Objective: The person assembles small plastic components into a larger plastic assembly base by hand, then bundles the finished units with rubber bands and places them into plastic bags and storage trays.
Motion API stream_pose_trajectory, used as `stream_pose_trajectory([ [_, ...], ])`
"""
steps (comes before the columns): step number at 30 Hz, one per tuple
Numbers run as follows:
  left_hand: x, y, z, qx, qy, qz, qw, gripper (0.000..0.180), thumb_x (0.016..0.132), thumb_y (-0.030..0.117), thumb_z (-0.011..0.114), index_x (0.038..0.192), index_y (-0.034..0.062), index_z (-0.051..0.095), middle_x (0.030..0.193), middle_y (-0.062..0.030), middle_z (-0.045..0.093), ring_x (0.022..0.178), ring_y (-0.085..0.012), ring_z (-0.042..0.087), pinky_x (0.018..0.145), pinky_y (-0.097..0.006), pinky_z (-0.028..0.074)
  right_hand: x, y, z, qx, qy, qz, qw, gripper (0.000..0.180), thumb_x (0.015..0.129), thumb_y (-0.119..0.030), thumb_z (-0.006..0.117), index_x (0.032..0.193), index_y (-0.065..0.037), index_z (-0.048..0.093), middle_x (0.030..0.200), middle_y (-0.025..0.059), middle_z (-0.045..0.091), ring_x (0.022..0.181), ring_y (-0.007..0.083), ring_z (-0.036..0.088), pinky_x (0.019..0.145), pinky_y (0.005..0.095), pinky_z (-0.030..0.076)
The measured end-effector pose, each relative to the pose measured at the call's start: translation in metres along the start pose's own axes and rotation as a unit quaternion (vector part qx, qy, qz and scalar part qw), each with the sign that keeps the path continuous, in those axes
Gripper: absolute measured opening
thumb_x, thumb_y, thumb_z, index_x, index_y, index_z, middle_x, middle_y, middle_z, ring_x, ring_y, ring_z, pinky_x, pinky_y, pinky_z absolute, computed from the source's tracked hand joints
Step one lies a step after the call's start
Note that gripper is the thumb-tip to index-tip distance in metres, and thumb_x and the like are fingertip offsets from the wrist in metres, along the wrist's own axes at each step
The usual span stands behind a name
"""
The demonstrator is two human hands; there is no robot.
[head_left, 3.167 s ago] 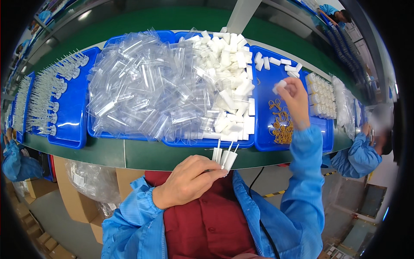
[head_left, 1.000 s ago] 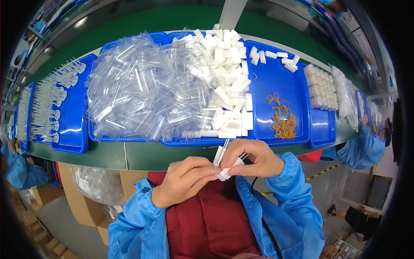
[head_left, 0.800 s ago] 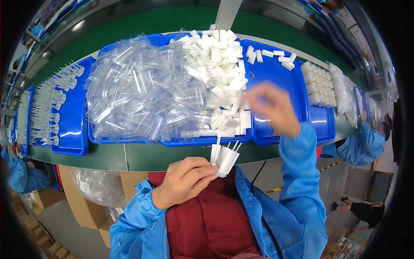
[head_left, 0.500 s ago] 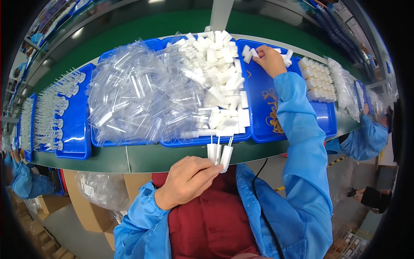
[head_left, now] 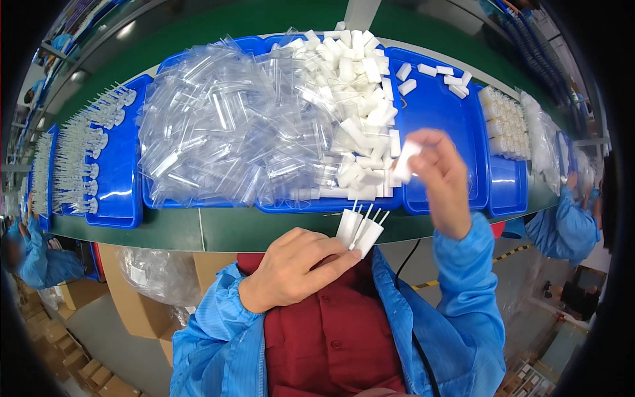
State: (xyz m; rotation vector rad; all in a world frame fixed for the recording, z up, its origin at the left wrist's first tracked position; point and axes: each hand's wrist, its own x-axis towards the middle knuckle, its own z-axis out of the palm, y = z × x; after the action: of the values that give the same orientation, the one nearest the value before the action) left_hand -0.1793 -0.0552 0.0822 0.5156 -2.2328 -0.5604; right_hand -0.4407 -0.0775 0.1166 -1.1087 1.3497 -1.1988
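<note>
My left hand is closed in a pinch on a small bunch of white blocks. Thin pale rods stick up out of their tops, and the lower ends are covered by my fingers. Over the near part of the right blue tray, my right hand grips a single white block, both slightly blurred. At that tray's far end lie several loose white blocks. A large heap of white blocks fills the right part of the middle tray, just left of my right hand.
Clear plastic sleeves are piled high left of the block heap. Racks of thin-stemmed white parts stand at the left. Bundled whitish parts and a clear bag are at the right. Cardboard boxes stand below the table edge.
My right hand has come back from the far end of the right tray toward me, carrying a white block. My left hand keeps its blocks, now tilted more to the right.
</note>
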Motion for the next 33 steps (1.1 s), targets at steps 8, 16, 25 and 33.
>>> stream_pose_trajectory([
  [8, 0.008, 0.004, 0.002, -0.01, -0.03, 0.004, 0.999, 0.033, 0.074, 0.009, 0.071, 0.107, 0.0107, 0.074, 0.095, -0.0022, 0.065, 0.08, -0.0183, 0.064, 0.064, -0.03, 0.048, -0.029, 0.027, 0.018, 0.152, -0.025, 0.078, 0.985, 0.026, 0.095, -0.009, 0.063, 0.118, -0.002, 0.053, 0.11, 0.0157, 0.068, 0.1, 0.0166, 0.065, 0.09, 0.0287, 0.051],
  [16, 0.007, 0.004, 0.003, -0.008, -0.043, -0.001, 0.999, 0.034, 0.075, 0.009, 0.071, 0.109, 0.011, 0.074, 0.096, -0.0018, 0.065, 0.081, -0.0177, 0.063, 0.065, -0.03, 0.048, -0.034, 0.035, 0.013, 0.133, 0.001, 0.05, 0.99, 0.025, 0.095, -0.008, 0.064, 0.116, -0.002, 0.054, 0.105, 0.0133, 0.069, 0.096, 0.015, 0.065, 0.088, 0.0289, 0.051],
  [25, 0.009, 0.005, 0.002, -0.009, -0.046, -0.006, 0.999, 0.035, 0.075, 0.007, 0.071, 0.109, 0.0118, 0.074, 0.096, -0.0017, 0.065, 0.081, -0.018, 0.063, 0.064, -0.03, 0.048, -0.035, 0.039, 0.008, 0.202, -0.028, 0.082, 0.976, 0.025, 0.096, -0.009, 0.063, 0.117, -0.002, 0.055, 0.104, 0.0131, 0.07, 0.098, 0.0152, 0.065, 0.092, 0.029, 0.05],
  [33, 0.009, 0.005, 0.001, -0.001, -0.044, -0.002, 0.999, 0.031, 0.077, 0.008, 0.069, 0.107, 0.0105, 0.073, 0.097, -0.0017, 0.064, 0.081, -0.0166, 0.063, 0.065, -0.029, 0.048, -0.035, 0.037, 0.008, 0.148, -0.047, 0.05, 0.987, 0.021, 0.096, -0.008, 0.063, 0.115, 0.0, 0.057, 0.105, 0.0133, 0.07, 0.099, 0.0157, 0.065, 0.091, 0.0302, 0.051],
])
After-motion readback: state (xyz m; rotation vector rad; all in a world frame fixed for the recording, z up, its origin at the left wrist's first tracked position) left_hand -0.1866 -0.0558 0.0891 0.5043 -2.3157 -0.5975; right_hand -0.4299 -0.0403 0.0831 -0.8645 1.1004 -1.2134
